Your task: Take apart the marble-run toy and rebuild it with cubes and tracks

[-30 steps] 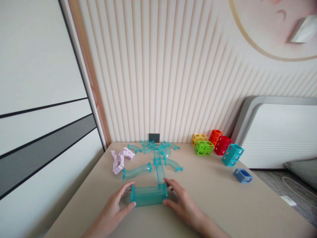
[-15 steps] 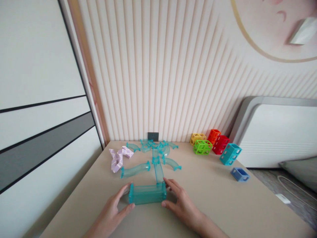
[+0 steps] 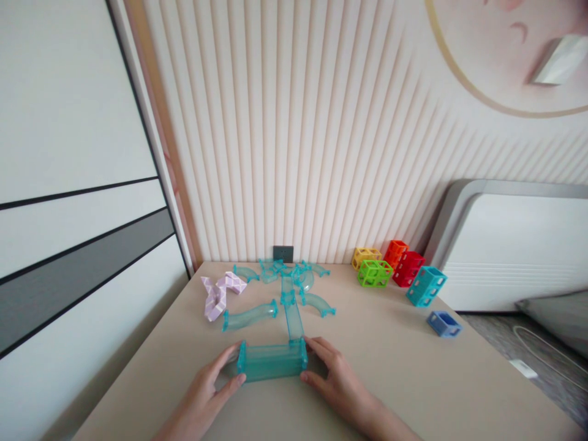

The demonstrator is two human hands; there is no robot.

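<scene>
Item in work: one long translucent teal block [image 3: 273, 362], lying crosswise on the table [image 3: 390, 367], between the hands. Left hand [image 3: 207, 387]: half-spread, thumb at the near corner of the left end, fingers toward the far corner. Right hand [image 3: 339, 378]: likewise, about the right end; whether either gripped or merely framed the block could not be told. Change over the last second: slight; the view shifted a little, while block and hands kept nearly the same arrangement. Bearing on the work: seemingly a pause or fine adjustment, the piece still within reach of both. Beyond the right fingertips: one straight teal track [image 3: 294, 321], contact with the block unclear. Beyond the left hand: one wavy teal tube [image 3: 250, 316] and one lilac folded toy [image 3: 214, 301].
</scene>
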